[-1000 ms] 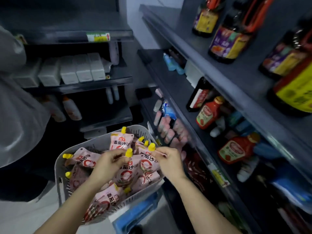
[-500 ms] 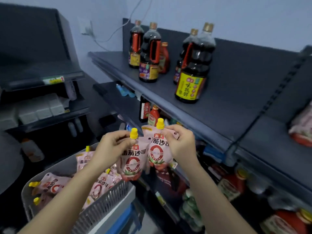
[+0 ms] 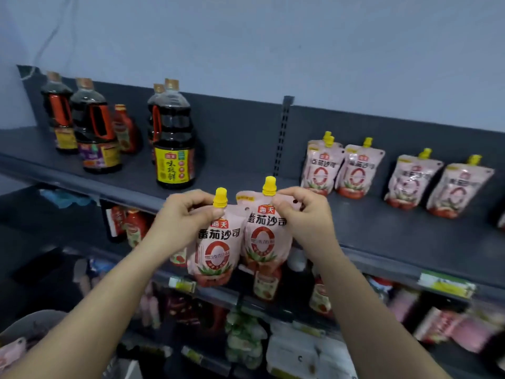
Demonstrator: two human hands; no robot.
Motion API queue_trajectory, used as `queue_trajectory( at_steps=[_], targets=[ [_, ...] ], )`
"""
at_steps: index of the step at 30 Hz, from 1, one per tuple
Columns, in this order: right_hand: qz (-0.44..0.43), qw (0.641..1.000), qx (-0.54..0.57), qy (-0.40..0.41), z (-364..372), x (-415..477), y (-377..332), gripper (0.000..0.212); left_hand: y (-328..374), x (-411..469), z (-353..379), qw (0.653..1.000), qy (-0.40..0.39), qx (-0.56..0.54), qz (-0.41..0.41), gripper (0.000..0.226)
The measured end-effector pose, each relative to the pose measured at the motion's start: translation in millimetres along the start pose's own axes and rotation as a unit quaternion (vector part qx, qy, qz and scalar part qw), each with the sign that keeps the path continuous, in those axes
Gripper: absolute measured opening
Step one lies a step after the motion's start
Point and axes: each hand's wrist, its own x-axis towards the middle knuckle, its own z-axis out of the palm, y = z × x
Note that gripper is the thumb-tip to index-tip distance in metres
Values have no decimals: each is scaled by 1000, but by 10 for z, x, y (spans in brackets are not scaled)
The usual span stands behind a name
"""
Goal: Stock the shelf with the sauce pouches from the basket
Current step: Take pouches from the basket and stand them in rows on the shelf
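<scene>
My left hand (image 3: pixel 183 214) pinches the top of one pink sauce pouch (image 3: pixel 214 251) with a yellow cap. My right hand (image 3: pixel 303 212) holds a second pouch (image 3: pixel 265 239) the same way, right beside the first. Both hang upright in front of the edge of the dark top shelf (image 3: pixel 382 231). Several matching pouches (image 3: pixel 355 170) stand on that shelf to the right. The grey basket (image 3: pixel 30 321) shows only at the bottom left, with a pouch (image 3: pixel 11 351) in it.
Large dark soy sauce bottles (image 3: pixel 172 138) and a smaller red bottle (image 3: pixel 124 131) stand on the top shelf's left half. A bare stretch of shelf lies between them and the pouches. Lower shelves hold ketchup bottles (image 3: pixel 134 227) and packaged goods (image 3: pixel 295 354).
Both hands have lifted a pouch each out of the basket and up to the top shelf's edge. My view has swung up and right, showing the row of pouches.
</scene>
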Motion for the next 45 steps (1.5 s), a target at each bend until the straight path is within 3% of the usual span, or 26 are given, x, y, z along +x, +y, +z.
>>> queue_trajectory(
  at_steps=[4, 7, 13, 19, 22, 29, 37, 45],
  targets=[
    [30, 998, -1, 52, -595, 83, 3, 28, 241, 277, 477, 999, -40, -25, 23, 20],
    [35, 996, -3, 87, -1042, 152, 32, 20, 387, 477, 865, 996, -66, -60, 20, 4],
    [42, 992, -20, 118, -1859, 354, 281, 14, 597, 859, 1668, 989, -101, -102, 31, 7],
    [38, 990, -45, 127, -2537, 657, 567, 22, 746, 1238, 2392, 990, -97, -97, 38, 19],
    [47, 991, -28, 124, -2784, 801, 722, 18, 796, 1402, 2692, 993, -94, -59, 47, 4],
    [85, 988, -26, 127, -3117, 1066, 1189, 10, 705, 1758, 3197, 994, -106, -35, -1, 10],
    [115, 984, -16, 137, -3233, 1350, 1590, 23, 443, 2192, 3496, 993, -109, -19, -27, 31],
    [137, 978, -4, 160, -3275, 1609, 1928, 23, 291, 2517, 3650, 993, -115, 11, -24, 11]
  ],
)
